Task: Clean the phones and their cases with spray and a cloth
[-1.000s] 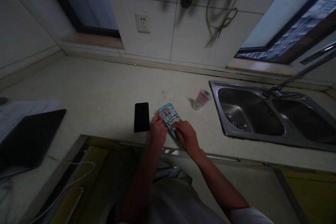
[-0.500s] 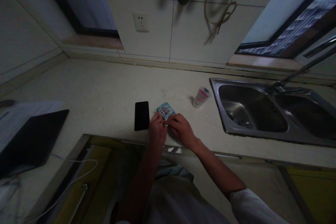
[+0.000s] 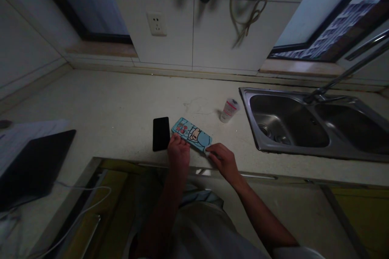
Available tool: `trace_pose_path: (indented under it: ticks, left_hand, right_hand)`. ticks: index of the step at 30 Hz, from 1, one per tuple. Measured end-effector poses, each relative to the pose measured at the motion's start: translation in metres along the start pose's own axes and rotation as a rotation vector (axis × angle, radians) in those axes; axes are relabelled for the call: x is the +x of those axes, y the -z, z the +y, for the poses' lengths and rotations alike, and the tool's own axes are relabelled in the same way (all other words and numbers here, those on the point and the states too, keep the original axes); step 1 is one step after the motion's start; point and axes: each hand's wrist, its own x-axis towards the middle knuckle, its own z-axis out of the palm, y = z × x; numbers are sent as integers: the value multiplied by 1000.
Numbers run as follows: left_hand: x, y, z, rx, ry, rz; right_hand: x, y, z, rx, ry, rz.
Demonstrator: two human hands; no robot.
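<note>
A light-blue phone case (image 3: 192, 134) with a cartoon figure and reddish rounds at its left end is slanted over the counter's front part. I cannot tell whether a phone is inside it. My left hand (image 3: 178, 151) is closed on the near edge of its left end. At its lower right corner, the fingers of my right hand (image 3: 223, 160) pinch the case, with something small and pale at the fingertips. Just left of my left hand lies a black phone (image 3: 161, 134), flat with its dark face up.
A clear plastic cup (image 3: 229, 110) with red print stands behind my right hand. Further right is a steel double sink (image 3: 257, 137) with a tap (image 3: 319, 94). To the left, a dark flat panel (image 3: 36, 166) lies on papers (image 3: 27, 129), and a white cable (image 3: 97, 188) hangs over the edge.
The phone case has turned and now shows most of its cartoon side. My right hand has moved right, away from my left hand, to the case's other end. The view has shifted slightly.
</note>
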Motion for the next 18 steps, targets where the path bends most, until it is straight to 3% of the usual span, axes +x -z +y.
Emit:
trace_pose_path:
  ticks: [7,12,18]
  left_hand:
    - [6,8,5,-51,75,13]
    - [9,13,10,-17,85,-45]
    - [9,16,2,147,138,-230]
  right_hand:
    - [14,3,10,260,-382,175]
    - [27,7,12,394,-415,205]
    - [47,13,9,492,-460,1]
